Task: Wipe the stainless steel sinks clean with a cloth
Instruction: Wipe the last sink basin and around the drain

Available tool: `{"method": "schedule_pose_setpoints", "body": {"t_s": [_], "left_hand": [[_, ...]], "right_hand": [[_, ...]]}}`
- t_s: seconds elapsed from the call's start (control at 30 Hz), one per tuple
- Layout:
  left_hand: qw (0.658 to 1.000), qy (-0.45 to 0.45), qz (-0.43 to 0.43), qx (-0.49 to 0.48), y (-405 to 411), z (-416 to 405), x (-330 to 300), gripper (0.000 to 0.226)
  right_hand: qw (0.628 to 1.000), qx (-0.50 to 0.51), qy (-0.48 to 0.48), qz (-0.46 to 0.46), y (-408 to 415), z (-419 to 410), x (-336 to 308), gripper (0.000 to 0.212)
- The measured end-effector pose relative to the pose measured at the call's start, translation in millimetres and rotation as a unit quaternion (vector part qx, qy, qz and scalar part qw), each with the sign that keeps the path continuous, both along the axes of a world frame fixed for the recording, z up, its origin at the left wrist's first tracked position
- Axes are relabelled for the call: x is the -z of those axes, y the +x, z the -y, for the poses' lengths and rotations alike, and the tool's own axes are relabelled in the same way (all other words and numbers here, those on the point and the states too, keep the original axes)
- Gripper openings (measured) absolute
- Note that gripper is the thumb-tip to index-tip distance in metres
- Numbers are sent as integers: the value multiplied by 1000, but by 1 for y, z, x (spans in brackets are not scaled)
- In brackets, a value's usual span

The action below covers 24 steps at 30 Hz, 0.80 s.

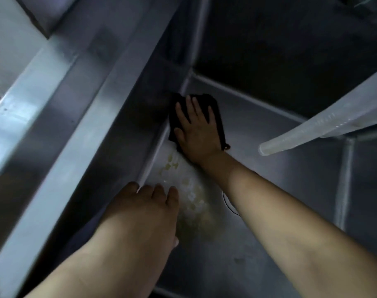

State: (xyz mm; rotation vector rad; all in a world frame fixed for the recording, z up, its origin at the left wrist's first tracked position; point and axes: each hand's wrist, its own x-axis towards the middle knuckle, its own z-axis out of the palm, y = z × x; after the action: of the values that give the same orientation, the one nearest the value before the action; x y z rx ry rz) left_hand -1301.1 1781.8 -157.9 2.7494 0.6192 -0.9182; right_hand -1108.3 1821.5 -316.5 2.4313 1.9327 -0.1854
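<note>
I look down into a deep stainless steel sink. My right hand lies flat, fingers spread, pressing a black cloth onto the sink floor in the far left corner. My left hand rests lower down against the foot of the left wall, fingers together and bent, with nothing seen in it. Between the two hands the floor carries yellowish scraps and a wet pale patch. Part of the drain ring shows beside my right forearm.
A translucent plastic tube slants in from the upper right, its open end hanging over the sink floor. The broad steel rim runs diagonally on the left. A pale wall or counter lies beyond it at the top left.
</note>
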Motion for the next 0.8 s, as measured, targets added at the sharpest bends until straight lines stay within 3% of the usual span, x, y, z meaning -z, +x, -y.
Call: {"method": "schedule_pose_setpoints", "body": {"t_s": [0.13, 0.23, 0.3, 0.4, 0.53, 0.67, 0.8], "left_hand": [[1000, -6, -2, -12, -1, -3, -3, 82], [1000, -19, -3, -11, -1, -2, -3, 82], [1000, -12, -5, -4, -1, -2, -1, 83], [1000, -1, -1, 1, -4, -1, 3, 83], [999, 32, -1, 11, -6, -4, 6, 80], [997, 73, -11, 4, -5, -10, 3, 81], [992, 117, 39, -6, -11, -12, -1, 80]], "right_hand": [[988, -149, 26, -13, -24, 61, -1, 59], [965, -260, 3, -8, 2, 76, -6, 59], [969, -244, -4, 30, 37, 57, -10, 61], [992, -111, -8, 51, 78, 12, -11, 59], [999, 16, -13, 42, 68, -20, -3, 59], [999, -26, -11, 31, 25, 1, -4, 60], [993, -119, 2, -2, -20, 46, -7, 59]]}}
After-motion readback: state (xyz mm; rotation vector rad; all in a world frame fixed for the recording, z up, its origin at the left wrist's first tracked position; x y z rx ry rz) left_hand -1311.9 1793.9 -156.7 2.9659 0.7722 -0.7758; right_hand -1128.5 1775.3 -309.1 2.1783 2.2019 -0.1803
